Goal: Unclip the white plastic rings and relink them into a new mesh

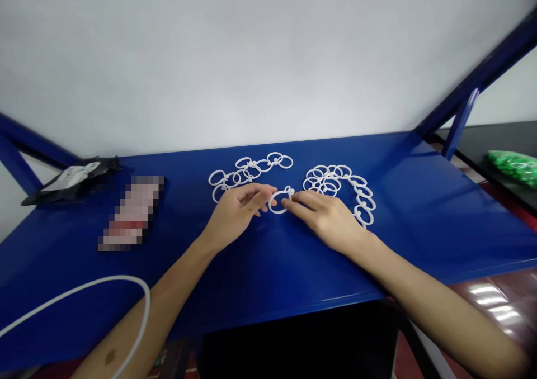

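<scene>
Head view: a black package (29, 199) lies at the far left on the blue bench (268, 278). Near the centre is a left cluster of white rings (254, 164), then the left hand (232, 214), its fingers pinching a single white ring (277, 212) mid-frame. The right hand (329, 217) grasps that ring's right side with its fingers; right of centre curves another ring cluster (356, 183)

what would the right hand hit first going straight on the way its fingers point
The white ring the right hand touches, then probably the left hand; depth is unclear.
</scene>
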The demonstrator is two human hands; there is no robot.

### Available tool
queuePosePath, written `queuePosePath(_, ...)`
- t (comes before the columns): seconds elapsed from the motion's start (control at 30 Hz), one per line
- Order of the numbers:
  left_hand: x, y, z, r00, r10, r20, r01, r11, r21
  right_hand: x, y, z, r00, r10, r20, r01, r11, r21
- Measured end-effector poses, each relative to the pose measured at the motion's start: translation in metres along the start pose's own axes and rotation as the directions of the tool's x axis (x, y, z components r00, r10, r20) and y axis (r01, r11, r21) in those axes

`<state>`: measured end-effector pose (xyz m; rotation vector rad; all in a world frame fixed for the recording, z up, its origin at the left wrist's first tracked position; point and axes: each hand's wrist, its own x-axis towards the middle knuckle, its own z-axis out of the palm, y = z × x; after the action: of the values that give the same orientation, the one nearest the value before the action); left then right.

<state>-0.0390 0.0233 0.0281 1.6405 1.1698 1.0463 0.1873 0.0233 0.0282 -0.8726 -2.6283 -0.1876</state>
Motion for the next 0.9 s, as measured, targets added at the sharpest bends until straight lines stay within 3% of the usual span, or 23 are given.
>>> queuePosePath(0.13,-0.003,-0.003,0.003,1.000,0.000,-0.002,0.000,0.996,0.092,-0.001,-0.004,0.002,0.999,-0.004,0.045,0.005,1.000,-0.020)
queuePosePath(0.23,-0.003,-0.005,0.002,1.000,-0.016,-0.001,0.016,0.994,0.110,-0.002,-0.005,0.006,0.999,0.039,-0.025,-0.033,0.980,0.197)
queuePosePath(0.37,-0.003,-0.006,0.001,0.999,-0.040,0.022,0.038,0.996,0.083,-0.001,-0.007,0.010,0.943,0.295,-0.156,-0.160,0.810,0.564)
queuePosePath(0.47,-0.003,-0.008,0.003,0.998,-0.045,0.040,0.044,0.999,0.029,0.002,-0.009,0.011,0.863,0.492,-0.115,-0.263,0.632,0.729)
queuePosePath(0.53,-0.003,-0.007,0.004,0.998,-0.053,0.041,0.053,0.999,-0.004,0.003,-0.010,0.011,0.849,0.523,-0.075,-0.291,0.580,0.761)
queuePosePath(0.7,-0.007,0.000,0.008,1.000,-0.019,0.019,0.017,0.995,0.099,0.004,-0.013,0.011,0.886,0.449,-0.115,-0.260,0.687,0.678)
queuePosePath(0.8,-0.011,0.003,0.012,0.994,0.104,-0.025,-0.094,0.961,0.259,0.002,-0.015,0.012,0.912,0.384,-0.142,-0.222,0.755,0.617)
queuePosePath(0.9,-0.016,0.001,0.020,0.960,0.269,-0.075,-0.226,0.905,0.359,0.000,-0.015,0.014,0.926,0.327,-0.190,-0.176,0.817,0.550)
